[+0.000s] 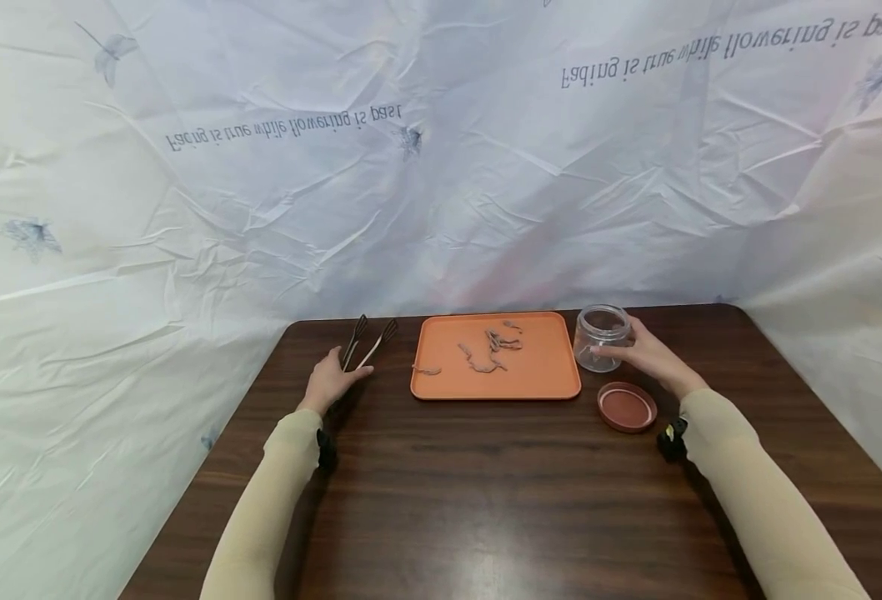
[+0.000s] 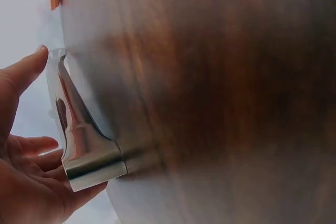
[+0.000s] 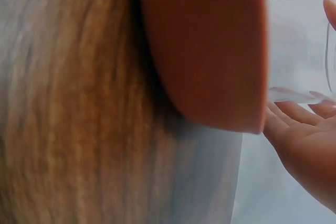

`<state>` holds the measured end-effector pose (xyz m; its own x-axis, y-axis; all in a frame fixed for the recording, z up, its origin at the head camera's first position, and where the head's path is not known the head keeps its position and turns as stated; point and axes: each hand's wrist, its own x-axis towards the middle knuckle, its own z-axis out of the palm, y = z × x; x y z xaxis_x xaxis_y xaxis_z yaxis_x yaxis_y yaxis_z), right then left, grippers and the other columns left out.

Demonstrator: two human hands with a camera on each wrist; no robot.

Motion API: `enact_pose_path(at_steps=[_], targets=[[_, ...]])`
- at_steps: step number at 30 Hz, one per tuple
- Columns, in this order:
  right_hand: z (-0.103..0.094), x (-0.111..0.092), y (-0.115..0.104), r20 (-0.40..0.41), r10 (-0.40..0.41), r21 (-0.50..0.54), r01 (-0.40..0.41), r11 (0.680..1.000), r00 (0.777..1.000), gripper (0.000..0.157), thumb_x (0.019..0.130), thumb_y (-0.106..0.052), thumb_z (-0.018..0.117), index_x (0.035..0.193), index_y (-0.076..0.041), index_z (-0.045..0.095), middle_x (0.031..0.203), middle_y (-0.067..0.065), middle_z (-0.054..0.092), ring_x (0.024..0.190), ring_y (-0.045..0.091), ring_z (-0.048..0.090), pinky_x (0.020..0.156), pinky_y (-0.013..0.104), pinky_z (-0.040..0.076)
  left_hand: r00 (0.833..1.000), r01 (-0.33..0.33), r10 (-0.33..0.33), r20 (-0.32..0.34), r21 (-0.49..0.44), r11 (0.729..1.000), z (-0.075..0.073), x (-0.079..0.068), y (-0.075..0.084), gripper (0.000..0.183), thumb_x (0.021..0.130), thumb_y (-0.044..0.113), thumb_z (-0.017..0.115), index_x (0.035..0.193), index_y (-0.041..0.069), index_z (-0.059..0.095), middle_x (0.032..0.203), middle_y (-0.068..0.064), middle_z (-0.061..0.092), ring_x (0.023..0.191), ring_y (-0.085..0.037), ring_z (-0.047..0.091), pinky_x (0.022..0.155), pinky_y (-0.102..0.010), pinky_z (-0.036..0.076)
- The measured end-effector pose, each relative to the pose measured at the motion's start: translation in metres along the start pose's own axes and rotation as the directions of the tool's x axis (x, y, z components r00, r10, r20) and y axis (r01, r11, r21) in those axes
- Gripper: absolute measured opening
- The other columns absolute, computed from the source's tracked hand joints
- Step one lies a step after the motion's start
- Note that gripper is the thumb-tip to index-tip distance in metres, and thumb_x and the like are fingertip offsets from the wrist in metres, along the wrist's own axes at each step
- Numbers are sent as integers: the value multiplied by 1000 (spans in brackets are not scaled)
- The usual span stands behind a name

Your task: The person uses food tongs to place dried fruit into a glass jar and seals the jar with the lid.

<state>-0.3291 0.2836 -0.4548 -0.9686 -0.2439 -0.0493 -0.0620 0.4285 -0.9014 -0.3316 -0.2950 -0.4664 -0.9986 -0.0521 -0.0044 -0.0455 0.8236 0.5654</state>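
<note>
My left hand [image 1: 329,382] is at the metal tongs [image 1: 376,343], its thumb and fingers spread to either side of them. The tongs' arms stand apart, with dark slotted ends pointing away. In the left wrist view, the tongs' shiny bent end [image 2: 94,163] lies beside the palm. My right hand [image 1: 654,358] grips a clear jar [image 1: 594,360] with no lid on, thumb across the front and fingers round the far side. A reddish-brown round lid [image 1: 627,407] lies just in front of the jar, and in the right wrist view it hides part of it.
An orange tray [image 1: 441,385] lies between the hands at the back of the dark wooden table [image 1: 486,483]. Thin, twisted brownish strips [image 1: 483,365] are scattered on it, one overlapping its left rim. A pale printed plastic sheet [image 1: 441,208] hangs behind and along the sides.
</note>
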Motion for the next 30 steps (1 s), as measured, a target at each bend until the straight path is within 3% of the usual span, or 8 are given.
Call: enact_pose_path(at_steps=[5, 13, 22, 30], targets=[[-2, 0, 1, -1, 24, -12, -24, 1000, 1000, 112, 93, -44, 73, 162, -9, -8, 161, 30, 14, 146, 50, 19, 108, 67, 31, 1000, 7, -7, -5, 36, 999, 2, 2, 2, 98, 93, 51, 69, 155, -9, 23, 141, -36, 47, 120, -49, 55, 97, -60, 46], [0, -2, 0, 29, 12, -38, -11, 999, 999, 109, 95, -43, 70, 161, -7, -10, 161, 33, 8, 146, 52, 17, 109, 67, 30, 1000, -3, 6, -31, 86, 996, 4, 4, -2, 86, 92, 52, 69, 148, -7, 41, 126, -30, 60, 105, -42, 63, 87, -56, 52], [3, -3, 2, 55, 14, -79, -9, 997, 998, 108, 96, -48, 67, 161, -10, -12, 160, 35, 8, 145, 53, 17, 108, 69, 29, 999, 13, -10, -40, 75, 997, 2, -2, -2, 73, 94, 39, 71, 143, -11, 46, 128, -32, 58, 108, -45, 61, 88, -57, 50], [1, -5, 5, 47, 2, -89, 3, 996, 999, 106, 99, -48, 63, 160, -9, -14, 158, 36, 10, 145, 54, 19, 108, 68, 30, 999, -13, 14, -40, 26, 1000, 2, 3, 0, 69, 95, 36, 70, 142, -9, 48, 126, -31, 59, 104, -44, 61, 86, -56, 50]])
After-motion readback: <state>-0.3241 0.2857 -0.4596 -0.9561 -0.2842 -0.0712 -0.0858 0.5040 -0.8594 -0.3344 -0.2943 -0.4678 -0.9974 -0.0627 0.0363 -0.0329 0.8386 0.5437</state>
